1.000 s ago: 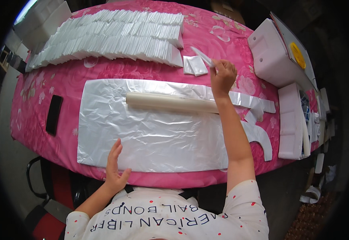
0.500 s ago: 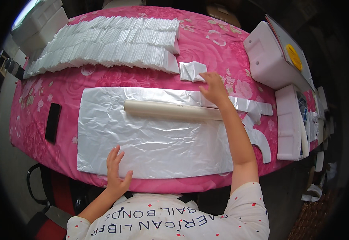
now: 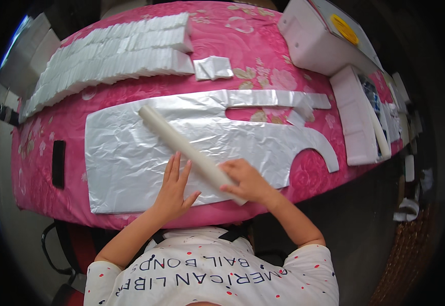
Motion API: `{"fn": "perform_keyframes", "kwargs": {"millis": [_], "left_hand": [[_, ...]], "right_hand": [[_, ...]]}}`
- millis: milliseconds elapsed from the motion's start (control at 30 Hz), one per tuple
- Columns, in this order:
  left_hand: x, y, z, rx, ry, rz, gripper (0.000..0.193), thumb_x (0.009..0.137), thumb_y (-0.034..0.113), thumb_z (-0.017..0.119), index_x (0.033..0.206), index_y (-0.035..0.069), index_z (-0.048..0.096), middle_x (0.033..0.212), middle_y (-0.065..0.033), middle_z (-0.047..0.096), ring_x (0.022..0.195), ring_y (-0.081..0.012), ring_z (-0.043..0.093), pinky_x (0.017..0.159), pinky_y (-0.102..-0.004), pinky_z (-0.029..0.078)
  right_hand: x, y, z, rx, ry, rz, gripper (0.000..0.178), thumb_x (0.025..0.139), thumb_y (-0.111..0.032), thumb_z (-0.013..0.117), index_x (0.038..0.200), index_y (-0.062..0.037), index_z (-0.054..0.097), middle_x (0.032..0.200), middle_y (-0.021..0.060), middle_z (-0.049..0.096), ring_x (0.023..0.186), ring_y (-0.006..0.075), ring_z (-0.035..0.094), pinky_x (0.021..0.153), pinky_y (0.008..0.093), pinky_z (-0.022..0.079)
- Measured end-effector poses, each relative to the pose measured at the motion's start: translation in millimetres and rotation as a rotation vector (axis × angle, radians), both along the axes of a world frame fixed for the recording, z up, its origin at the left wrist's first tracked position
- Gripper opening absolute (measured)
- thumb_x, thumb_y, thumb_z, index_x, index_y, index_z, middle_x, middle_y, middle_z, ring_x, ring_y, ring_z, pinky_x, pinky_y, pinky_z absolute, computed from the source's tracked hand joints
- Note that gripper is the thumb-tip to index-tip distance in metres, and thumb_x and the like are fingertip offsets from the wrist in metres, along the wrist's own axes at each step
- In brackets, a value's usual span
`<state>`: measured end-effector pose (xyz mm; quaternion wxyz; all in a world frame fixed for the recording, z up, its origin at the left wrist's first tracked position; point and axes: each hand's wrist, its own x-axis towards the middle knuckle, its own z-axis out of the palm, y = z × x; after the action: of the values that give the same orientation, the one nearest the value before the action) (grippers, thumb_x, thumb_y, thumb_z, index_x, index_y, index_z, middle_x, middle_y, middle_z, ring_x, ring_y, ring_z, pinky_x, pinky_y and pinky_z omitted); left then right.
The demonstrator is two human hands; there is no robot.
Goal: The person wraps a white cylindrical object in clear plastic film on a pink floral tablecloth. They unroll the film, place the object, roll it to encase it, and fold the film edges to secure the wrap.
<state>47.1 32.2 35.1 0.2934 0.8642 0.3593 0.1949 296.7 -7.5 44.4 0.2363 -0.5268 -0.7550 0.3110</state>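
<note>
A flat, shiny white plastic apron [image 3: 125, 173], perhaps several layers thick, lies across the tabletop, its neck straps toward the right. Slanting over it is a long pale tube [image 3: 169, 130], far end to the left and near end close to my body. My right hand [image 3: 245, 179] is wrapped round the tube near its lower end. Fingers spread, my left hand [image 3: 174, 191] rests on the plastic beside the tube, its fingertips close to the tube's side; contact there is hard to tell. Beyond the apron sits a small folded white plastic packet [image 3: 212, 68].
Rows of folded white packets [image 3: 115, 51] stand at the far left. A black phone [image 3: 58, 164] lies on the left of the pink flowered tablecloth [image 3: 34, 188]. White foam boxes [image 3: 309, 38] are at the right, one holding small items. A chair [image 3: 74, 245] stands at lower left.
My right hand has come from the folded packet down to the tube and taken hold. The tube has swung from lying crosswise to a slant. My left hand has moved right. The whole view has shifted.
</note>
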Motion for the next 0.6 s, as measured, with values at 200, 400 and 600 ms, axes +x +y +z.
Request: {"fn": "perform_keyframes", "kwargs": {"millis": [200, 400, 600], "left_hand": [[45.8, 11.7, -0.9, 0.148, 0.092, -0.074, 0.068, 0.076, 0.038, 0.063, 0.133, 0.008, 0.04, 0.147, -0.0251, 0.006, 0.133, -0.0497, 0.002, 0.106, -0.0527, 0.015], [76.3, 5.9, -3.9, 0.161, 0.079, -0.269, 0.063, 0.072, 0.043, 0.063, 0.123, 0.008, 0.05, 0.145, -0.0243, 0.015, 0.134, -0.0474, 0.005, 0.106, -0.0552, 0.015], [95.6, -6.1, -0.8, 0.147, 0.12, -0.328, 0.063, 0.071, 0.043, 0.062, 0.122, 0.008, 0.051, 0.145, -0.0192, 0.022, 0.135, -0.0434, 0.008, 0.105, -0.0578, 0.012]], "right_hand": [[65.7, -20.2, -31.5, 0.342, -0.281, -0.151, 0.043, 0.077, -0.021, 0.063, 0.114, 0.0009, 0.055, 0.121, 0.0189, 0.052, 0.115, 0.0339, 0.047, 0.1, 0.0403, 0.035], [224.5, -51.5, -39.9, 0.335, -0.529, -0.839, 0.031, 0.087, -0.016, 0.049, 0.11, 0.0031, 0.058, 0.118, 0.0203, 0.055, 0.112, 0.0343, 0.05, 0.098, 0.0395, 0.037], [264.5, -81.0, -51.2, 0.424, -0.688, -1.028, 0.022, 0.084, -0.015, 0.055, 0.099, -0.0019, 0.064, 0.108, 0.0149, 0.062, 0.103, 0.0299, 0.056, 0.091, 0.0368, 0.042]]}}
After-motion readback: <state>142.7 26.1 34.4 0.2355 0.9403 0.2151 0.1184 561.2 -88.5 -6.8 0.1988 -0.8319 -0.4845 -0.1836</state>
